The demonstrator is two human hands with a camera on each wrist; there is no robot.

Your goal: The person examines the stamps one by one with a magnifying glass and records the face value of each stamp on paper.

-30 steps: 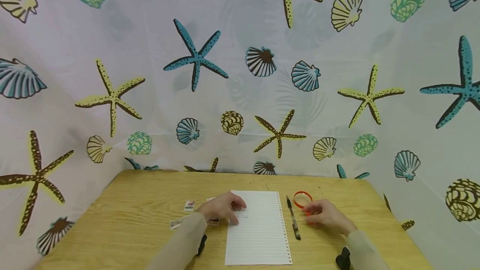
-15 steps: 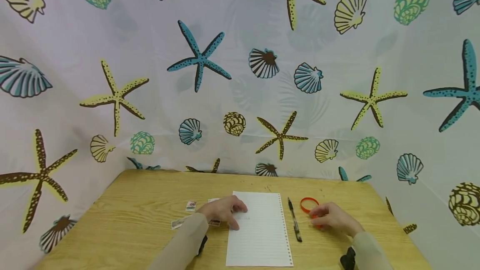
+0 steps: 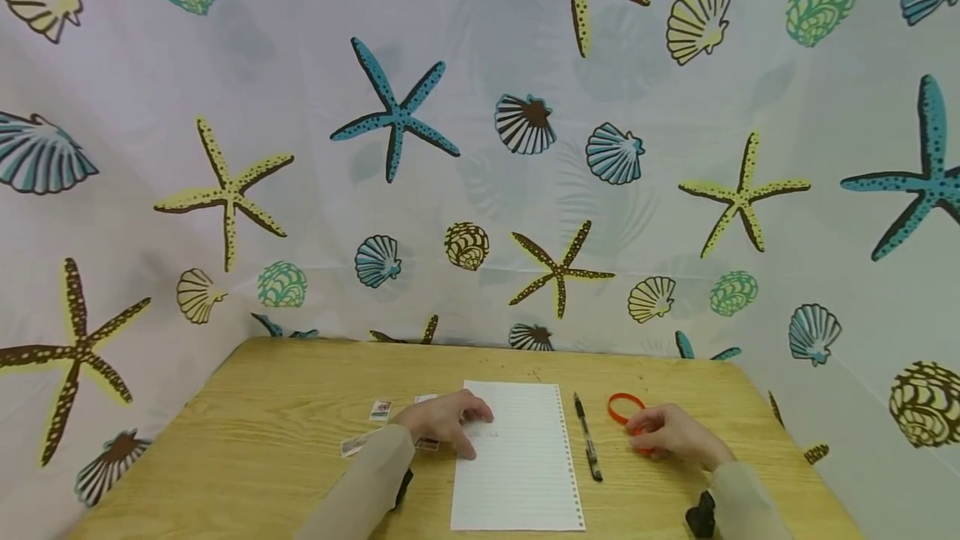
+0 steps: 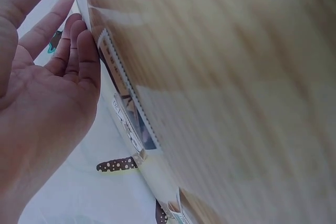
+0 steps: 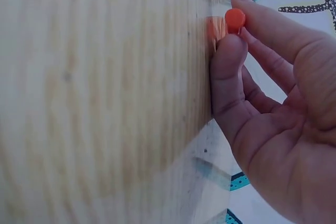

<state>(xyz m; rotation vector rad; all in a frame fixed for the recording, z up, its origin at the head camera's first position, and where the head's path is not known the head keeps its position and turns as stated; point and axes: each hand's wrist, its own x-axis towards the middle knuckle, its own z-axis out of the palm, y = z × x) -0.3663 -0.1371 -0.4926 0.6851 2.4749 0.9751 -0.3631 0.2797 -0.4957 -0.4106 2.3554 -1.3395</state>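
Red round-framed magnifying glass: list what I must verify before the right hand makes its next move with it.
1. Red round-framed magnifying glass gripped: ok, right hand pinches its red handle.
2. White lined paper sheet held down: cannot tell; left hand reaches over its left edge, but pressure is not visible.
3. Way between magnifying glass and sheet clear: not ok, slim black-and-clear pen lies between them.
4. Small rectangular printed paper pieces fully visible from the head: not ok, left hand and sleeve partly cover some.
5. Lens clean: cannot tell.
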